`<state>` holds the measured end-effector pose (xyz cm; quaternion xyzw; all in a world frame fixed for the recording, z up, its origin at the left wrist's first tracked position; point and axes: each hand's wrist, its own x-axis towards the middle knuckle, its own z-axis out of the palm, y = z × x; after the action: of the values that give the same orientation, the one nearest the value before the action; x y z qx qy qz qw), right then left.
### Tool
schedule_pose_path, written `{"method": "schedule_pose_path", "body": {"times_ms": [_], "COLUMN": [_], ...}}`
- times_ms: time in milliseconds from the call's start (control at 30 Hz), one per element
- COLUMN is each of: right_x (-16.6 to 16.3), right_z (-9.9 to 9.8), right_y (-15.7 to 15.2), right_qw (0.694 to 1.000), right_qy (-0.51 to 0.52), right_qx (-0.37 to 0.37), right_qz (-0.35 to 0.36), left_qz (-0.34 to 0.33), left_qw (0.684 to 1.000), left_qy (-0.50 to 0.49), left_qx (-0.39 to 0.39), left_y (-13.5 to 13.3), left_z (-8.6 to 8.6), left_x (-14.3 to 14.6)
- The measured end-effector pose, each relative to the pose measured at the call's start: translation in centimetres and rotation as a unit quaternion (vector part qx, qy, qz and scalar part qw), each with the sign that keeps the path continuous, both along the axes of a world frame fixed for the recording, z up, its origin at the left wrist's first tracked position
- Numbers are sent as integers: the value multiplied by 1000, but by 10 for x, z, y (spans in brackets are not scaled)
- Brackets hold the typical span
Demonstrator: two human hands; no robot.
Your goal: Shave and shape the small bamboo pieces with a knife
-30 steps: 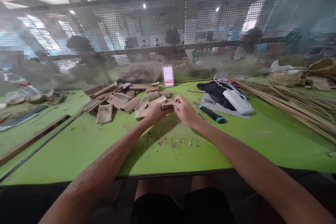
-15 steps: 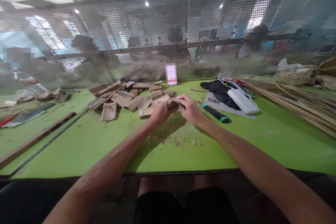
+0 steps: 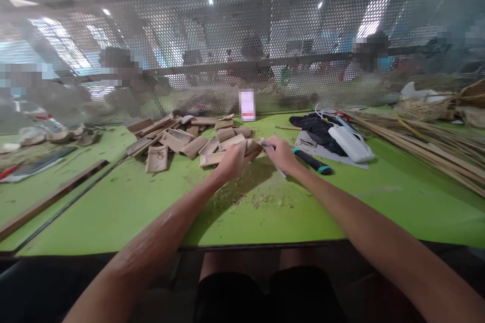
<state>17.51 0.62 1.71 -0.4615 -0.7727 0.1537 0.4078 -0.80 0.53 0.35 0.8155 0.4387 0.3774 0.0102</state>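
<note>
As the head camera looks down over the bright green bench [image 3: 310,212], the left hand [image 3: 232,159] is closed around a short, tan piece of bamboo [image 3: 253,147], gripping it in front of the chest, raised above the surface. The bamboo's long axis runs roughly crosswise, tilted slightly away toward the right, and its exposed, rounded end points at the right hand [image 3: 281,154]. That hand is closed on a slim, greyish object [image 3: 266,143], blurred near its tip, whose end lies just beside the bamboo; whether they touch, I cannot tell.

Beyond the left hand, near its knuckles, begins a heap of curved, light brown bamboo pieces [image 3: 194,147], limiting room on that side. Just beyond the right wrist lies a knife with a black and teal handle [image 3: 313,162], angled toward the bench's near right. Behind it sit black cloth gloves [image 3: 317,130] and a glossy white plastic device [image 3: 350,144]. Long, tan strips [image 3: 401,144] slant along the far right.

Pale shavings [image 3: 261,202] are scattered between the forearms. The near edge of the bench crosses below them, and wide green stretches outside both forearms leave room sideways.
</note>
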Motion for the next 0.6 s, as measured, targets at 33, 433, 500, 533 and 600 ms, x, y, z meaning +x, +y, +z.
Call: {"method": "schedule_pose_path", "body": {"times_ms": [33, 433, 500, 533, 600], "right_x": [1, -3, -2, 0, 6], "right_z": [0, 1, 0, -1, -4], "right_y": [1, 3, 6, 8, 15], "right_qw": [1000, 998, 997, 998, 998], "right_qy": [0, 48, 62, 52, 28], "right_qx": [-7, 11, 10, -4, -49], "right_qz": [-3, 38, 44, 29, -9], "left_qz": [0, 2, -9, -8, 5], "left_qw": [1000, 996, 995, 996, 998], "left_qy": [-1, -51, -60, -58, -43], "left_qx": [2, -72, -82, -73, -46], "left_y": [0, 2, 2, 3, 5], "left_z": [-1, -3, -3, -3, -3], "left_x": [0, 0, 0, 0, -1]}}
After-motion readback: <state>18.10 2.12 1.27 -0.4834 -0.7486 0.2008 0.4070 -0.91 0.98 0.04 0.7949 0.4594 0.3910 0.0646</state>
